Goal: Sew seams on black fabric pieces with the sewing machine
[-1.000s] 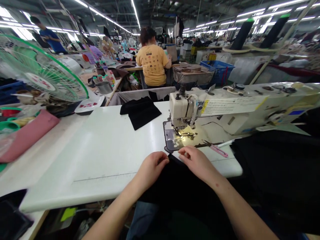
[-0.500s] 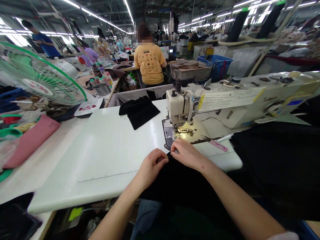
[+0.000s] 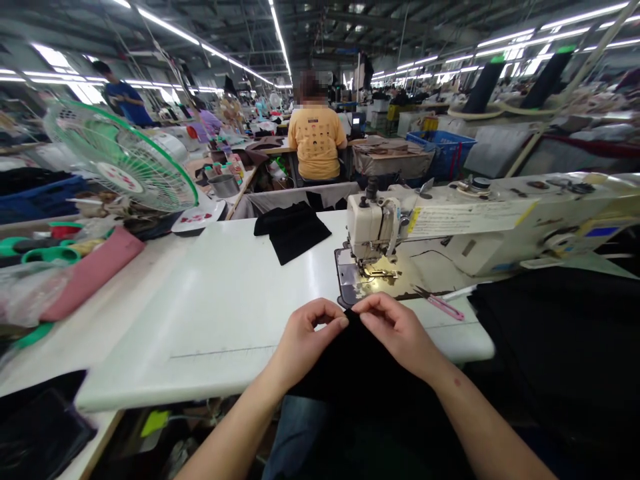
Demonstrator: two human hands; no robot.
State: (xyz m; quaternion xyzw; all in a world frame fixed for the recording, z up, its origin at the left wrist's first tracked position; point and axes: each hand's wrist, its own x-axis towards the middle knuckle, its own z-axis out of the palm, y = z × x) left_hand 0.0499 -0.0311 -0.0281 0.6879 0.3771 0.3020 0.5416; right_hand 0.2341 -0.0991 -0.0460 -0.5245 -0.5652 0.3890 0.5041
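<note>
Near the sewing machine [image 3: 373, 227], left hand [image 3: 311, 339] and right hand [image 3: 403, 333] are tightly pinching black cloth [image 3: 360, 370], shadow hiding its lower edge.

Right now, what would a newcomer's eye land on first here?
First, the left hand and right hand, meeting at the top of a black cloth by the near edge of the white table. Just beyond them, the sewing machine glows at its needle plate; the green-rimmed fan stands out at the picture's left.

Right hand [image 3: 400, 331] less curled, drawn back from machine plate [image 3: 349, 285].
</note>
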